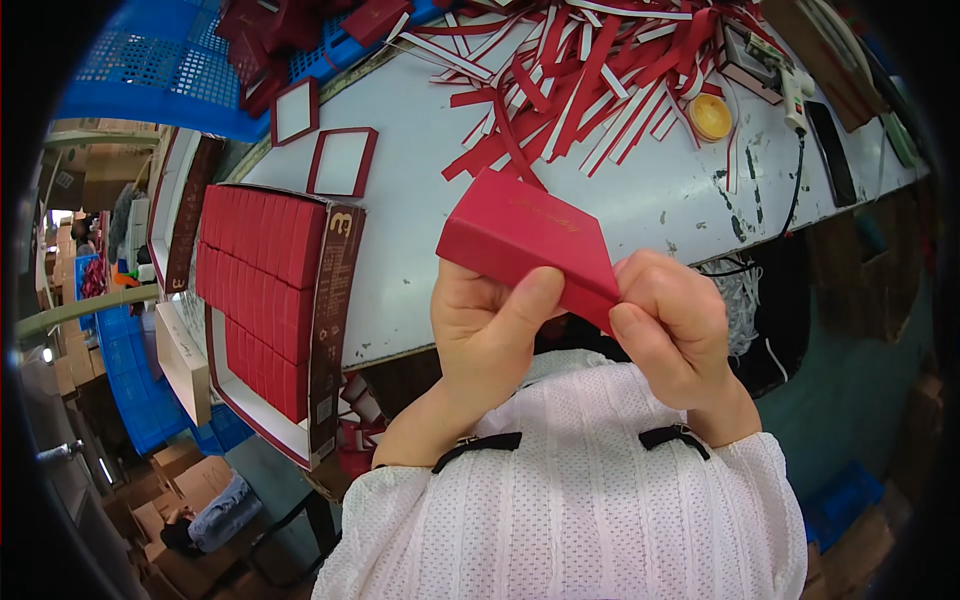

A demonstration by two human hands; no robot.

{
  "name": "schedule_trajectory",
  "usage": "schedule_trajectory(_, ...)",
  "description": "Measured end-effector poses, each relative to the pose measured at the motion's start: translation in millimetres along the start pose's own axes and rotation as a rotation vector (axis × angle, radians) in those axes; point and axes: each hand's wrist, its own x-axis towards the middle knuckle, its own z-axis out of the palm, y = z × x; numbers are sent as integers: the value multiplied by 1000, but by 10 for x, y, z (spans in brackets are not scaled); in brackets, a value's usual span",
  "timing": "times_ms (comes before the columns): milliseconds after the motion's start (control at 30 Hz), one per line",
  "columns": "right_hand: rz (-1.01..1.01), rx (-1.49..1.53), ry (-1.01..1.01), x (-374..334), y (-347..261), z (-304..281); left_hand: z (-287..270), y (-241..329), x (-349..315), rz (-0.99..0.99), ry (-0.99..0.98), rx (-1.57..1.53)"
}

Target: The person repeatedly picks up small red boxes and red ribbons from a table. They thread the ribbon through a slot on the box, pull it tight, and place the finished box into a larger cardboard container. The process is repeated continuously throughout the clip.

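A small red gift box with faint gold lettering on top is held up in front of my chest, over the near edge of the table. My left hand grips it from below, its thumb pressed against the near side. At the box's right corner, my right hand pinches the edge between thumb and bent fingers. Whether a strip lies under the right fingertips is hidden. Beyond the box spreads a pile of red and white paper strips.
At left, a brown carton holds rows of red boxes. Two shallow red-rimmed trays lie behind it. A blue plastic crate stands far left. A yellow round tub, a power strip and a dark phone-like slab are at right.
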Motion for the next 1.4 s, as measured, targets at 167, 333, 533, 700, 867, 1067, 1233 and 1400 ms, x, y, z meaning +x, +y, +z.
schedule_trajectory(167, 75, -65, -7, -8, 9, -55, -32, -53, 78, -40, 125, 12)
schedule_trajectory(333, 180, -134, 5, -37, 28, -93, 21, -58, 95, -67, 157, -41)
schedule_trajectory(533, 415, -175, 118, -85, 96, -234, -36, -63, 93, -1, 209, -279)
schedule_trajectory(700, 208, -49, 169, -53, 178, -307, -322, -43, 69, -199, 158, -794)
schedule_trajectory(867, 265, 40, 171, -21, 202, -218, -332, -18, 22, -300, 102, -944)
schedule_trajectory(1067, 220, -60, 137, -20, 85, -228, -404, 40, 14, -364, 144, -1021)
schedule_trajectory(1233, 101, -145, 160, -32, 13, -227, -460, 20, 17, -364, 110, -1069)
schedule_trajectory(1400, 251, 18, 122, -14, 164, -188, -381, 17, 20, -402, 110, -1159)
